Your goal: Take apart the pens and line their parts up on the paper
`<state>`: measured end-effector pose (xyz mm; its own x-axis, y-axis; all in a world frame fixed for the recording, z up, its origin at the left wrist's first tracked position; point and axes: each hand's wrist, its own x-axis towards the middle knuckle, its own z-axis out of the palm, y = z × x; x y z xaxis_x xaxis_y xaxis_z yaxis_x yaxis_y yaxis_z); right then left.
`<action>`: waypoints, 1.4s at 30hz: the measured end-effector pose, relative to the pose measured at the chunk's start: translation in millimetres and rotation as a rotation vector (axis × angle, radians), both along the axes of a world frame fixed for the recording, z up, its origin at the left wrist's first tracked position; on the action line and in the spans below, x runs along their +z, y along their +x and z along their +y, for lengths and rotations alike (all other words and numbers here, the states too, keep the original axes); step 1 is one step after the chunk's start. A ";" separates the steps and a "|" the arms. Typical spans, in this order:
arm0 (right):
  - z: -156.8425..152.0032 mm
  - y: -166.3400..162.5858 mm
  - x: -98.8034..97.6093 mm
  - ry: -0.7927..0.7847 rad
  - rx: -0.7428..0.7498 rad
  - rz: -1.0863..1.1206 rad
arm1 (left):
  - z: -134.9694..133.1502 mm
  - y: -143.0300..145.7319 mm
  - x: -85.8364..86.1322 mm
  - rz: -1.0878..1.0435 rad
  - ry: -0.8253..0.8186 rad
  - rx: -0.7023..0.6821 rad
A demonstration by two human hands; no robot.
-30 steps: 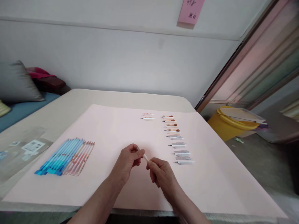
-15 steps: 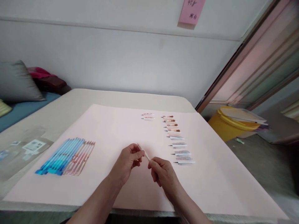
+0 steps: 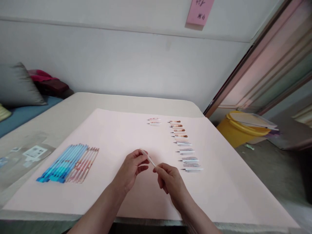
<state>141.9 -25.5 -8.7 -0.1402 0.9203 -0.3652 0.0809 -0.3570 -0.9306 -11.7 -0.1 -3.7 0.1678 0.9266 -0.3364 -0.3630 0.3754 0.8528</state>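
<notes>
Pink sheet (image 3: 117,130) below, pen (image 3: 151,161) between fingers (image 3: 161,170)

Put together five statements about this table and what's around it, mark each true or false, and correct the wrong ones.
1. The right hand grips the white stick near one end. True.
2. The blue pens lie to the right of the pink pens. False: they lie to the left.
3. The pink note is on the wall. True.
4. The yellow bin stands on the table. False: it is beyond the table's right side.
5. The brown pieces lie farther from the person than the grey pieces. True.
</notes>
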 end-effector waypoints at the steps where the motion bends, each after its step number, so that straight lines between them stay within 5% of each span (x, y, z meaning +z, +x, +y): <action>1: 0.2 0.6 0.0 0.001 0.004 0.018 | -0.1 -0.3 0.5 -0.017 0.004 -0.004; 30: 5.8 9.3 2.6 0.097 -0.026 0.028 | -1.2 -1.6 -0.2 -0.091 -0.064 -0.071; 42: 4.8 13.9 3.1 0.101 0.012 0.072 | 9.2 -14.1 -2.5 -0.179 -0.073 0.162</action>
